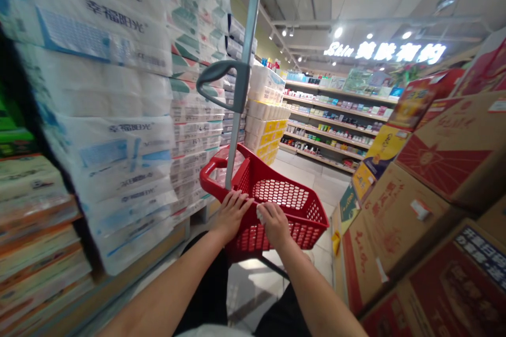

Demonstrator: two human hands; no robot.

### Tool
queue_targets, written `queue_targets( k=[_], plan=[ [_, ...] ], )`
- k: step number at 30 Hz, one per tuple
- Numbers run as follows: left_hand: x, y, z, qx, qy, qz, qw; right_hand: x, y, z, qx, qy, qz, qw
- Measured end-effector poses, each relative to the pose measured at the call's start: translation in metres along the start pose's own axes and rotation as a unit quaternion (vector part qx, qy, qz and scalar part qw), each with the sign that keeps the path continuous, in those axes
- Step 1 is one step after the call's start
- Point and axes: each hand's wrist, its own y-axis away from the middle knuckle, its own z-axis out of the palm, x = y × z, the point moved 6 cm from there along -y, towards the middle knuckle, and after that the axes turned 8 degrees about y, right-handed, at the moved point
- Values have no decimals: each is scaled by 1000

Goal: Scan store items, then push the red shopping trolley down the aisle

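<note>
A shopper stands in a store aisle with both bare hands at a red basket (308, 220), which is just ahead of the legs, above a pale floor (282, 287). The left hand (230, 217) lies on the near edge, fingers stretched forward and close together; its thumb is hidden, so I cannot tell whether it grips. The right hand (275, 225), just beside it, is curled over the same edge, pinching a small white scrap (259, 214) too small to identify. A grey pole (254, 5) rises from the basket's left end, with a looped handle (240, 87) partway up. Wrapped packs (134, 152) tower on the left, cartons (395, 221) are piled on the right, and stocked shelves (328, 110) stand beyond, below a lit white sign (385, 52).
</note>
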Motion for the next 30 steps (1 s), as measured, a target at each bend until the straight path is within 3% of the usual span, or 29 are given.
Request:
queue_targets(
  k=[4,9,14,19,25,30],
  plan=[
    [1,0,-1,-3,6,7,1000,3,-3,-1,-36,-7,25,999],
    [1,0,-1,2,11,8,1000,7,-14,-14,12,-37,64,997],
    [2,1,-2,1,12,8,1000,7,-15,-7,-33,-47,76,995],
    [3,1,-3,3,11,5,1000,12,-24,-17,10,-58,101,993],
    [4,1,-3,11,10,2,1000,8,-16,-5,-44,-94,113,988],
    [5,1,-4,8,10,-2,1000,15,-16,-11,2,-101,140,985]
  ],
)
